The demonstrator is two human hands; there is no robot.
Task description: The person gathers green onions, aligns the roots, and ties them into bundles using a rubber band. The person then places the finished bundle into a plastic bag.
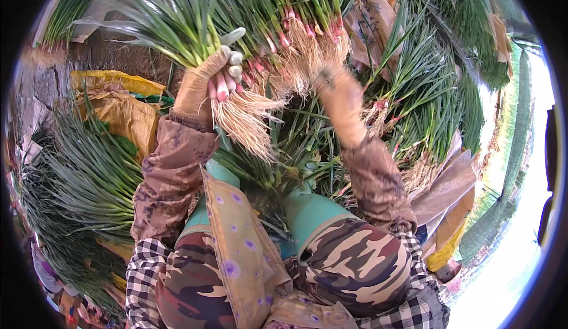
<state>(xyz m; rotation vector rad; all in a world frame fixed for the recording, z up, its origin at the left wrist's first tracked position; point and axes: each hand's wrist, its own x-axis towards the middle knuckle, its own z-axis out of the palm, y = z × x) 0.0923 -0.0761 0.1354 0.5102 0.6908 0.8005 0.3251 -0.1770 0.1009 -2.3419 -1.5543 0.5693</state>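
Note:
My left hand [204, 83], in a tan glove with pale fingertips, is wrapped round a bunch of spring onions [222, 86]. Their pinkish-red bulbs and long pale roots [245, 119] hang out to the right of the fist, and the green leaves fan up to the far left. My right hand [341, 101], also gloved, is smeared by motion to the right of those roots, just below the root ends of a large pile of spring onions [307, 24]. Whether its fingers hold anything cannot be made out.
More spring onions [420, 86] lie in a heap on the right, and a big leafy heap [94, 175] is on the left beside a yellow sack [121, 83]. Loose leaves [278, 151] lie between my green boots [313, 210]. Brown paper sacking [444, 181] sits at the right.

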